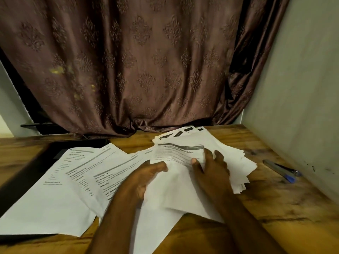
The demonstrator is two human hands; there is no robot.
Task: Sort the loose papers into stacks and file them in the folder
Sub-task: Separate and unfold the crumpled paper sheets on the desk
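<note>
Blue pen (281, 170) on wooden table (275, 208), brown curtain (137, 61) behind.

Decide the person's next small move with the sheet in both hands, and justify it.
Probably lay the sheet on one of the spread papers at left. Both the left hand and right hand pinch it above the fanned pile, so it seems lifted off, unsorted.
</note>
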